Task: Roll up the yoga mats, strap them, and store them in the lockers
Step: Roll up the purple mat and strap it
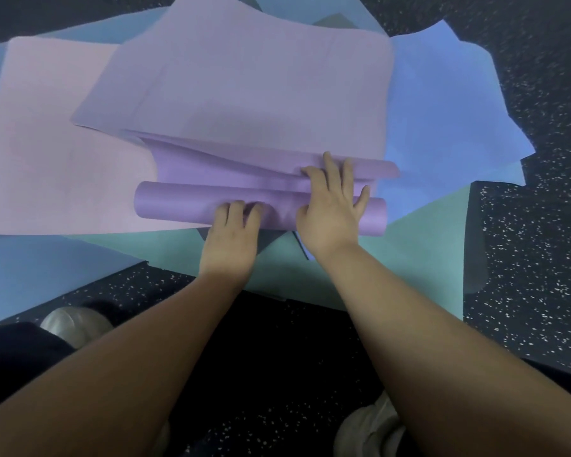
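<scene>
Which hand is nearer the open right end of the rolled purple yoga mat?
Right. The right hand presses the rolled purple yoga mat close to that end; the left hand rests near the roll's middle, farther away.

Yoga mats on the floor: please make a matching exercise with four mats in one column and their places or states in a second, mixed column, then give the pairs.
1. purple mat
2. pink mat
3. teal mat
4. blue mat

A. flat, at the left
B. partly rolled under both hands
C. far right of the pile
D. lowest, nearest the person

Pairs: 1-B, 2-A, 3-D, 4-C
</scene>
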`<state>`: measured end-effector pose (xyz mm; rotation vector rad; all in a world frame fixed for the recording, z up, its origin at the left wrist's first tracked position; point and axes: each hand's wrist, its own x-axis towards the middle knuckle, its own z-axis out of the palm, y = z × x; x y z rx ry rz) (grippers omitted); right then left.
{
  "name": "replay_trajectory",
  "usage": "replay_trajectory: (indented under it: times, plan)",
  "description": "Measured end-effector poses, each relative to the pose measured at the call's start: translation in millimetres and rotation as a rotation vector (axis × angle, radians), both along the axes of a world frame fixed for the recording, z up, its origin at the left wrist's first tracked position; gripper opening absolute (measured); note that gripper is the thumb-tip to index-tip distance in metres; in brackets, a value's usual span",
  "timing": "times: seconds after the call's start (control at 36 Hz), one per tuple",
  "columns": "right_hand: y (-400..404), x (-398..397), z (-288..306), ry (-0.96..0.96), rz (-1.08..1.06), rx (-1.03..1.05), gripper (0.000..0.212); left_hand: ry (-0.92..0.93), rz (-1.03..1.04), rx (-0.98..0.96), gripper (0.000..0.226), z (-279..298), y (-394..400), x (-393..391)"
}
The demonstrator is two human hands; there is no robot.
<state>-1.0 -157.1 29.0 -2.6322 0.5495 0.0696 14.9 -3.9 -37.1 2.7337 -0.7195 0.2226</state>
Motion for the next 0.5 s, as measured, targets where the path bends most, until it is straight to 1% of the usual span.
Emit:
replay_trajectory:
  times: [0.08,0.19,0.28,0.39,0.5]
  plan:
    - [1.2,0.0,-2.7,-0.006,-0.001,0.025,0.066,0.055,-0.036,0.005,0.063,1.9,3.0,3.9]
    - [0.7,-0.3,-4.8,-0.003,0.007,0.042,0.064,0.046,-0.093,0.077,0.058,-0.5,6.7,6.6]
    - [1.3,0.0,-4.7,0.002,0.009,0.047,0.062,0.034,-0.082,0.134,0.07,-1.3,5.9,7.2]
    - [3.0,0.9,-3.9,0.01,0.011,0.044,0.063,-0.011,-0.027,0.221,0.074,-1.2,8.0,5.9]
    - [5.2,2.1,-3.8,0.007,-0.007,0.024,0.071,0.027,0.002,0.209,0.085,-0.9,11.0,5.1]
